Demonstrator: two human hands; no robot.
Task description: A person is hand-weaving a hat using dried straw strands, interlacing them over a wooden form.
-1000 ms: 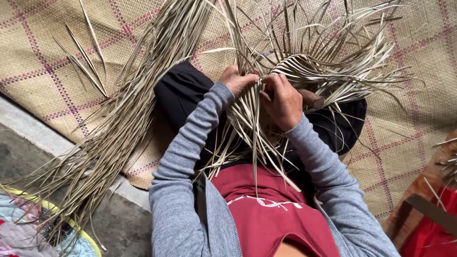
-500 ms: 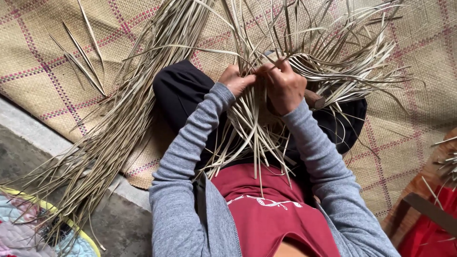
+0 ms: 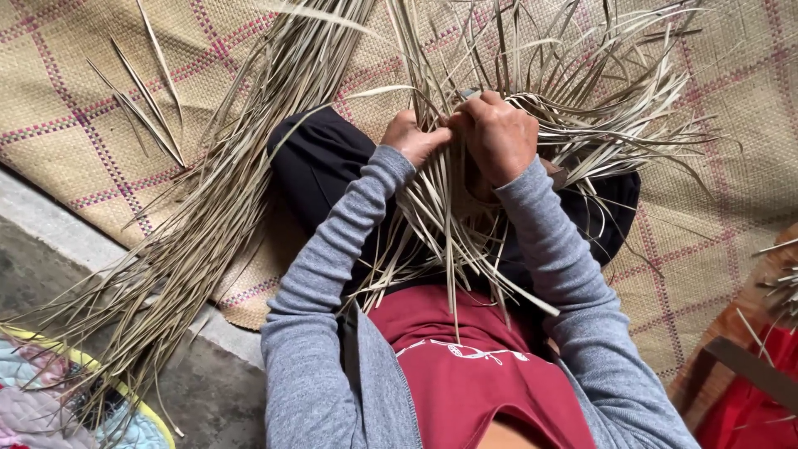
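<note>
1. Both hands meet over the lap: left hand (image 3: 413,137) is curled shut, pinching strips (image 3: 449,224); right hand (image 3: 497,133) is fisted tight on the same strips, knuckles up.
2. Strips fan out from the hands in every direction, some drooping down over the red shirt (image 3: 465,374).
3. Left of the hands, a long loose bundle (image 3: 208,216) runs diagonally across the mat (image 3: 75,100).
4. Mat is woven tan with pink-purple grid lines; below its left edge lies grey concrete floor (image 3: 50,258).
</note>
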